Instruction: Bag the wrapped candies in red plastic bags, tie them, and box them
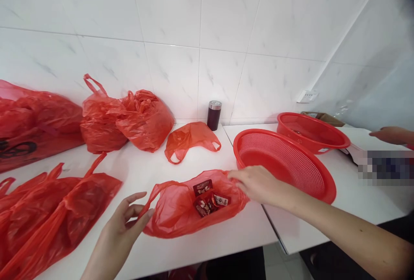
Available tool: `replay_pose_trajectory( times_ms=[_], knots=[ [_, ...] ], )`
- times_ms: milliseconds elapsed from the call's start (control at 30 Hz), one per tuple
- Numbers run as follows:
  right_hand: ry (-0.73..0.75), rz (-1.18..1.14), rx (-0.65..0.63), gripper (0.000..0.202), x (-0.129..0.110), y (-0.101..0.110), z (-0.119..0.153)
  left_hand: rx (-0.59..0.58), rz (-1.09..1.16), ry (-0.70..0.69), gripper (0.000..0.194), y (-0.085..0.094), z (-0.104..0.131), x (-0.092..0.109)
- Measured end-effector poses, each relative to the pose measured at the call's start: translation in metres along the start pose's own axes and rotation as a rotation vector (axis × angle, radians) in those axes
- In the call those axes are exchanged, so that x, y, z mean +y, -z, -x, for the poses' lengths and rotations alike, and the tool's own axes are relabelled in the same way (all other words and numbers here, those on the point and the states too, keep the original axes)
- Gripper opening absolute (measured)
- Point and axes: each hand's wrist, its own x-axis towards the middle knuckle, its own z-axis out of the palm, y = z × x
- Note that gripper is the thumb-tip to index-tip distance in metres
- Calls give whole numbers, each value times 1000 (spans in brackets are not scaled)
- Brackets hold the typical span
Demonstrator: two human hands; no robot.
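Small dark-red packets (203, 206) are contained in a red plastic bag (174, 217), held open between the left hand (120, 224) and right hand (257, 185), its edges pinched by both.

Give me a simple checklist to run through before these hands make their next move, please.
1. Left hand at the open red plastic bag: ok, on its left handle.
2. Right hand at the bag's right edge: ok.
3. Bag mouth open: ok, small dark-red packets show inside.
4. Full packet count: cannot tell, they overlap.
5. Dark tumbler upright: ok, apart from both hands.
6. Right forearm clear of the near red colander: cannot tell, they overlap in view.
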Motion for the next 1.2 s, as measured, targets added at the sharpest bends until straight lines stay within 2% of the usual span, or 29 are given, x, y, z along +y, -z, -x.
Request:
replay_pose_trajectory(
  times_ms=[67, 133, 167, 233, 267, 333, 400, 467, 567, 667, 767, 833, 900, 1000, 1067, 1200],
  knots=[
    [-57, -131, 8, 18, -2, 22, -13, -90, 56, 86, 48, 5, 0, 1],
    [-145, -293, 137, 21, -5, 44, -28, -167, 124, 151, 38, 12, 1, 7],
    [-165, -383, 157, 21, -7, 53, -34, -174, 190, 166, 35, 16, 0, 12],
    [-157, -559, 102, 20, -10, 69, -45, -99, 398, 141, 32, 23, -2, 28],
    [-147, -633, 88, 19, -12, 76, -50, -41, 504, 105, 30, 26, -4, 39],
    [-135, -728, 151, 18, -17, 88, -58, 66, 645, 1, 30, 30, -9, 65],
    [-115, -730, 194, 16, -23, 98, -64, 106, 671, -119, 31, 29, -14, 91],
    [-79, -686, 128, 14, -30, 106, -68, 95, 663, -253, 30, 25, -20, 114],
    [-28, -651, 78, 14, -43, 111, -74, -33, 646, -374, 28, 16, -30, 138],
    [25, -656, 48, 12, -59, 105, -82, -187, 510, -359, 44, 5, -39, 152],
    [99, -740, -38, 9, -79, 88, -95, -324, 240, -329, 60, -6, -45, 163],
    [160, -833, -71, 8, -93, 75, -104, -383, 53, -316, 56, -13, -47, 168],
    [234, -932, -56, 10, -102, 62, -111, -406, -70, -289, 42, -19, -50, 170],
    [296, -987, 66, 15, -99, 45, -116, -464, -59, -219, 36, -20, -56, 166],
    [284, -948, 69, 21, -89, 32, -115, -480, 13, -183, 40, -18, -61, 159],
    [248, -1013, -231, 18, -71, 2, -106, -489, 115, -147, 43, -13, -70, 142]
  ],
)
